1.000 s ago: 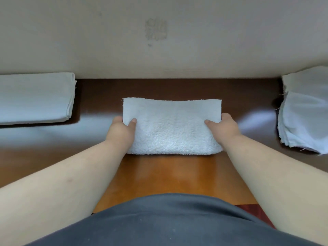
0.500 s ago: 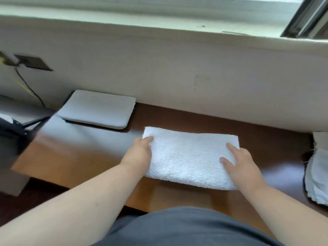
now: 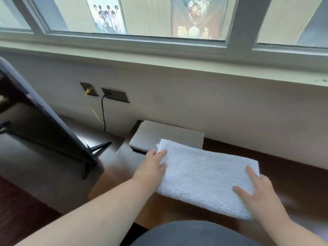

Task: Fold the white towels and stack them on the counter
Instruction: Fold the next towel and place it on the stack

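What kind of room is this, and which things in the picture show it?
Probably a hotel or guest room, though that is a guess. A wooden counter runs below a window, wall sockets sit just above it, and a stack of folded white towels waits against the wall.

Under our left hand point(image 3: 150, 167) and right hand point(image 3: 257, 190) we've got a folded white terry-cloth towel point(image 3: 204, 174), its looped pile nubbly and matt. Just beyond our left fingertips we see a flat grey-white stack of smoother woven cloth point(image 3: 159, 135), no pile on it. Beneath it all, the brown wooden counter point(image 3: 292, 183) looks polished and glossy, throwing pale glare beside our right fingers. Behind, the cream painted wall point(image 3: 213, 107) reads matt.
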### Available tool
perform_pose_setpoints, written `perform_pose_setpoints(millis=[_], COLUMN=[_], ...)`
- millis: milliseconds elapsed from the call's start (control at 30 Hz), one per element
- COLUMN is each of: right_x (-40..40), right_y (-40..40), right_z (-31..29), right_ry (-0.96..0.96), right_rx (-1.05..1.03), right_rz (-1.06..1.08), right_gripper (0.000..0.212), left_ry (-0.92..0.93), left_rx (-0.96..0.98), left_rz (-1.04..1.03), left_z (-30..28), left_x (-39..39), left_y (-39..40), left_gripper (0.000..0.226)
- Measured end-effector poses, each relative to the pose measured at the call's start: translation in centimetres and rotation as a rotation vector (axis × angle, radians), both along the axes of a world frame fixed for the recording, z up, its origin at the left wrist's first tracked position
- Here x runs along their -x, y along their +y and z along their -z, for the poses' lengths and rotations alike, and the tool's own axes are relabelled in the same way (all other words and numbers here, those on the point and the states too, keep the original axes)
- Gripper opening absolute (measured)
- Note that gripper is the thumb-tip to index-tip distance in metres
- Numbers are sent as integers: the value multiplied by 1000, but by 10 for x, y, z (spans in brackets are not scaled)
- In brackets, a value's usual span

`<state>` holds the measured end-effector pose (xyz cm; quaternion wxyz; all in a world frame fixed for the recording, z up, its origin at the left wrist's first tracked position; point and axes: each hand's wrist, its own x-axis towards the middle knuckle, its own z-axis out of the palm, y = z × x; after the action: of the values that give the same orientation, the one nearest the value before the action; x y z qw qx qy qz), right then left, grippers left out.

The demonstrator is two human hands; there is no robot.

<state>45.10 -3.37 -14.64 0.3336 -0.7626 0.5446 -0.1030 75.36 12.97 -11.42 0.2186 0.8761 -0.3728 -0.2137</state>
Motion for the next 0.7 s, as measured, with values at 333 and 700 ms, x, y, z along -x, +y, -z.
perform_pose_setpoints(millis=[333, 700], right_x=[-140, -207], right_y=[18, -73], right_z=[0, 32], right_ry=[9, 35], right_rx=[16, -7], right_rz=[25, 30], right_gripper=[75, 71], left_ry=[47, -166], left_rx=[69, 175], left_rz=[-29, 24], left_z=[15, 54], left_x=[-157, -212], left_y=[3, -83], left_gripper=[52, 50])
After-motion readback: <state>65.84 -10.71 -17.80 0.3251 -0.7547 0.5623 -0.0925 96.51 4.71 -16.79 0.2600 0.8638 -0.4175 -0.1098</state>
